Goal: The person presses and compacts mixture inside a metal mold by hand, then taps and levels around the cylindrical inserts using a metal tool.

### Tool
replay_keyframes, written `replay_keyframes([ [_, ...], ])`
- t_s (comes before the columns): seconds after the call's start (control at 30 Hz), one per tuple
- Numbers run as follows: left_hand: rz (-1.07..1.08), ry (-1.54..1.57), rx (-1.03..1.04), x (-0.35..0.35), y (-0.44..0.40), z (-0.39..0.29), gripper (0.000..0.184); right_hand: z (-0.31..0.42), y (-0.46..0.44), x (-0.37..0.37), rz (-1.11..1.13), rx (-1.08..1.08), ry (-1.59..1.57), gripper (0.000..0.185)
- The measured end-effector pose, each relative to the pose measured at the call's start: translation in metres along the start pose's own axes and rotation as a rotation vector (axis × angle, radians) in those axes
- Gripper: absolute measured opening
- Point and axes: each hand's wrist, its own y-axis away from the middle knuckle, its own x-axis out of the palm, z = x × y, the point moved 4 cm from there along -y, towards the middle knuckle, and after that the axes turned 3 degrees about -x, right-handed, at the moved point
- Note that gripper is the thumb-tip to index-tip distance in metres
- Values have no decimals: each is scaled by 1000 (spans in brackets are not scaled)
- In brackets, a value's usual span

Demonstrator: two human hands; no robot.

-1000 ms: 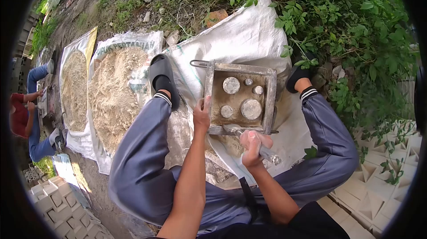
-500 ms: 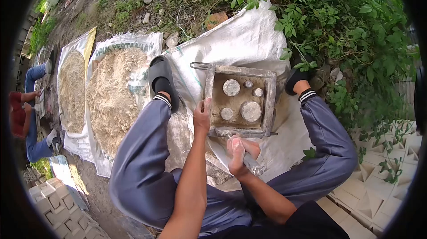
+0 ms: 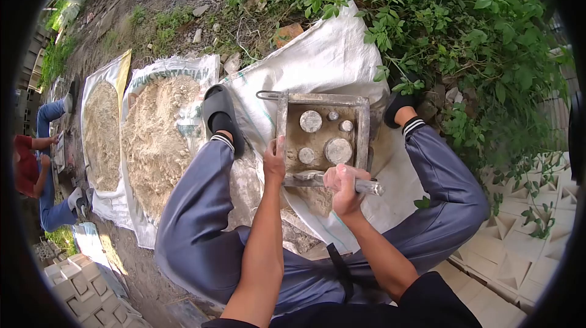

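A square frame (image 3: 362,129) with dusty grey walls lies between my feet on a white woven sack (image 3: 323,59). Inside it, several round grey discs of different sizes, among them a large disc (image 3: 338,151), sit on packed tan sand (image 3: 297,135). My left hand (image 3: 274,160) is closed on the frame's left wall near the lower corner. Dusty fingers of my right hand (image 3: 347,186) wrap round a thick metal bar (image 3: 369,187), held at the frame's near edge. The bar's left end is partly hidden by the hand, and I cannot tell whether it touches the frame.
Left of my foot, heaps of pale sand (image 3: 160,126) lie on opened sacks. Another person (image 3: 30,163) in a red shirt sits at the far left. Leafy plants (image 3: 464,41) crowd the upper right. Patterned pale blocks (image 3: 519,236) stand at the lower right.
My right hand has moved up and to the right with the metal bar, which has swung from a slant to nearly level. My left hand keeps its hold on the frame.
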Motion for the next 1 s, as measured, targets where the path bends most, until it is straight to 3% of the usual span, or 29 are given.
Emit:
replay_keyframes([
  [0.13,42,-39,-29,-2,1,-4,55,57,-11,-37,-96,4,-182,42],
  [0.23,-18,-90,18,-1,1,-2,57,74,-28,-52,-63,-38,-120,41],
  [0.3,17,-111,49,0,3,-8,57,71,-38,-59,13,-149,89,41],
  [0.43,-103,-397,147,0,7,-20,54,58,-51,-73,80,-280,255,40],
  [0.53,-297,-745,491,-2,26,-55,36,65,-54,-67,126,-354,343,39],
  [0.57,-300,-756,504,-3,33,-61,36,64,-54,-65,156,-366,360,39],
  [0.67,-120,-917,851,15,66,-80,25,60,-51,-55,270,-441,377,36],
  [0.73,133,-1054,653,33,91,-79,25,58,-47,-51,344,-444,359,33],
  [0.83,170,-1143,619,48,114,-32,27,58,-51,-56,321,-424,357,33],
  [0.9,123,-1204,841,56,125,-22,36,59,-53,-62,289,-425,316,36],
  [0.93,120,-1209,853,57,123,-27,36,65,-55,-67,267,-399,311,36],
  [1.0,288,-1211,654,63,122,-30,47,71,-54,-77,230,-357,277,37],
])
